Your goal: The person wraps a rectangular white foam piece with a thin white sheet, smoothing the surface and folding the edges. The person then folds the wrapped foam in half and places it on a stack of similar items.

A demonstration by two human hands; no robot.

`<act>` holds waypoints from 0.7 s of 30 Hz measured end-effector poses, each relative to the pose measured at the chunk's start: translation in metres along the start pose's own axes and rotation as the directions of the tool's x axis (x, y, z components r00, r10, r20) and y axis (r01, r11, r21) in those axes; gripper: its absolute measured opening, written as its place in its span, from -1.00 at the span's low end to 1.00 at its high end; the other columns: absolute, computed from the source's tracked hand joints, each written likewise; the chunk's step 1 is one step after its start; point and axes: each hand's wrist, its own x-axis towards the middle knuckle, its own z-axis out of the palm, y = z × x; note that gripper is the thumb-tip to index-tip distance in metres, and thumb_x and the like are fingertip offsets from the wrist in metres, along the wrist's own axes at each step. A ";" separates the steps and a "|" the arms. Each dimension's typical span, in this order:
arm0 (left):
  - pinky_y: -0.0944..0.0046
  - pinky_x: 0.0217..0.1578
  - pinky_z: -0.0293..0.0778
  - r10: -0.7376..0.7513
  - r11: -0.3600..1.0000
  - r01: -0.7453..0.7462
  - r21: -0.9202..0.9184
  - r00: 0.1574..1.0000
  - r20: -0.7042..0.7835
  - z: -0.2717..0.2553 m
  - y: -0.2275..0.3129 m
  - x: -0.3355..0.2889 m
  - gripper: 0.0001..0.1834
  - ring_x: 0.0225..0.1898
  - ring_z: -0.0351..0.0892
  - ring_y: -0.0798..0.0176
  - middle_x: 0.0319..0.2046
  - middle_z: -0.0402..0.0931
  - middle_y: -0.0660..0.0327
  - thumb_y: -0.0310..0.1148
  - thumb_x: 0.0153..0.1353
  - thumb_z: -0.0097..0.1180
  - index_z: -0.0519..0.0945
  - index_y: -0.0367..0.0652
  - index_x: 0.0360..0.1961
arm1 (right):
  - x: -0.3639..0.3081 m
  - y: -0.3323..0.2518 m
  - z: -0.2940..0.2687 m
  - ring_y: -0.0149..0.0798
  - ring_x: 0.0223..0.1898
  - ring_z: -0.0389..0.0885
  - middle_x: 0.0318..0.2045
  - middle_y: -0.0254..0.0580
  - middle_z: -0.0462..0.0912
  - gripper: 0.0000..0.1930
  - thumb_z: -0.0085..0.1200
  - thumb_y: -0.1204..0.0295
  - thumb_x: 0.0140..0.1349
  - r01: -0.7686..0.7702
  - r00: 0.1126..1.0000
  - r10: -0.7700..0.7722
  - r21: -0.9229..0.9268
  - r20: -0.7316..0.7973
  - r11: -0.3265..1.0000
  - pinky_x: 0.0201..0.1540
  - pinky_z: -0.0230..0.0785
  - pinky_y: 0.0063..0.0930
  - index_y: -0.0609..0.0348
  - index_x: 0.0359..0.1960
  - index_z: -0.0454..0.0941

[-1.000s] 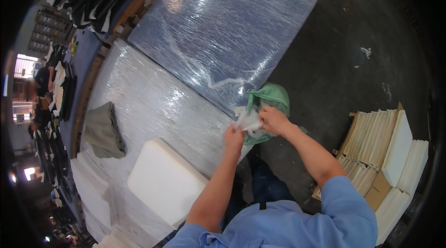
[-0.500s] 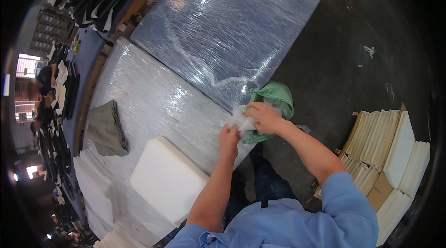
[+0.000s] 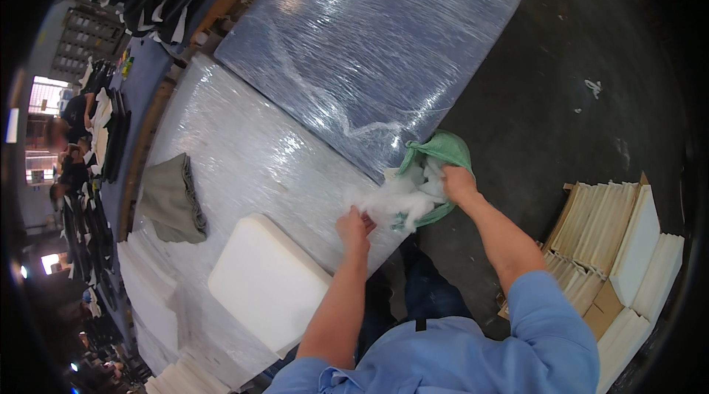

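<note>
A green fabric cover (image 3: 441,154) hangs off the near edge of the plastic-wrapped white table (image 3: 244,158). White fluffy stuffing (image 3: 399,202) spills from its mouth. My right hand (image 3: 458,183) reaches into the cover's opening and grips the stuffing there. My left hand (image 3: 354,225) pinches the other end of the same white tuft just over the table edge. A white foam pad (image 3: 266,283) lies flat on the table to the left of my left forearm.
A folded olive-grey cloth (image 3: 170,198) lies further left on the table. A blue plastic-wrapped slab (image 3: 369,47) adjoins at the back. Stacked cream boards and cardboard (image 3: 613,254) stand on the dark floor at right. People and dark hanging garments fill the far left.
My hands have drawn apart, stretching the white stuffing out between them. My right hand has gone deeper into the green cover.
</note>
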 end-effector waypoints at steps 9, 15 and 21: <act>0.09 -0.15 0.63 -0.084 0.995 0.096 -0.038 0.965 0.247 -0.040 0.008 -0.007 -0.62 -0.13 0.70 0.19 -0.05 0.67 0.20 -0.22 0.46 0.15 0.51 -0.09 0.22 | -0.043 -0.096 -0.041 0.05 0.18 0.56 0.17 0.00 0.51 -0.46 0.22 0.44 0.23 0.399 0.911 -0.359 0.215 -0.201 0.891 0.19 0.45 -0.17 0.05 0.29 0.49; 0.20 -0.23 0.60 -0.013 0.997 -0.013 0.078 0.946 0.324 -0.023 0.017 -0.010 -0.64 -0.16 0.68 0.28 -0.05 0.66 0.27 -0.21 0.51 0.10 0.49 -0.05 0.24 | -0.073 -0.114 -0.003 0.07 0.14 0.56 0.24 -0.06 0.45 -0.45 0.30 0.39 0.20 0.408 0.911 -0.403 0.329 -0.088 0.851 0.16 0.44 -0.15 0.04 0.27 0.50; 0.35 -0.40 0.53 0.131 0.972 -0.198 0.126 0.904 0.408 -0.020 0.028 -0.012 -0.62 -0.28 0.65 0.36 -0.14 0.66 0.29 -0.16 0.45 0.20 0.53 -0.05 0.18 | -0.041 -0.116 0.020 0.11 0.07 0.61 0.16 0.05 0.53 -0.61 0.31 0.28 0.20 0.401 0.904 -0.428 0.361 -0.005 0.842 0.06 0.46 -0.05 0.11 0.03 0.58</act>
